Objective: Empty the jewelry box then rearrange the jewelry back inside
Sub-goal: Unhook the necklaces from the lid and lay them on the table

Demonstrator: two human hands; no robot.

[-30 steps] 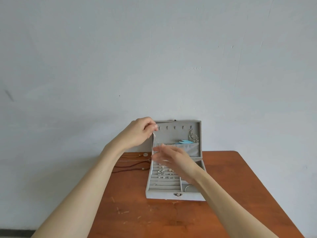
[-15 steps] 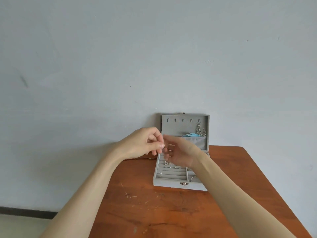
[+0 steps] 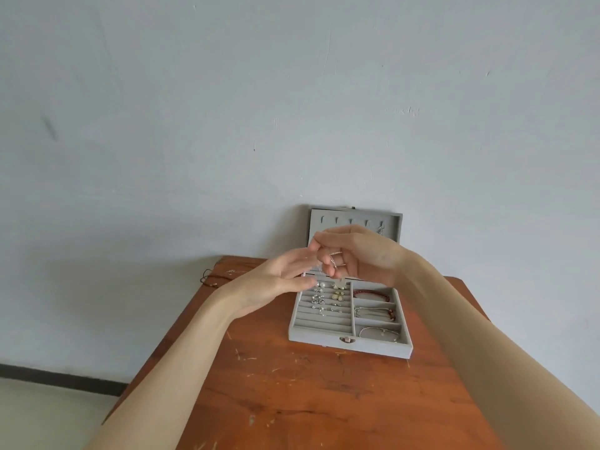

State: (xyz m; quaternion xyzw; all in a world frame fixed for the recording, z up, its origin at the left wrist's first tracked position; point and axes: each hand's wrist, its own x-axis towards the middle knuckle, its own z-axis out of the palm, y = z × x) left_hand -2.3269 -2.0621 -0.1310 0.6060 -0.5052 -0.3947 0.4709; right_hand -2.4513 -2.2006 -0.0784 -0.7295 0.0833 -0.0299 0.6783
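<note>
1. emptying goes on: the right hand [image 3: 357, 254] pinches a thin silver chain [image 3: 334, 259] above the open jewelry box [image 3: 349, 315] on the table [image 3: 324, 401].
2. the left hand [image 3: 276, 282] lies open, fingers relaxed beneath the chain.
3. next, probably lay the chain beside the box, untangled.

No legible text, label, brand or number anywhere.

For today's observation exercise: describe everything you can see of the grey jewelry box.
The jewelry box is grey, felt-like, and stands open on the wooden table, its lid upright by the wall with a row of small hooks. The left half has padded ridges holding small earrings; three right compartments each hold a bracelet. A metal clasp sits at the front. Both hands hover above it.
</note>
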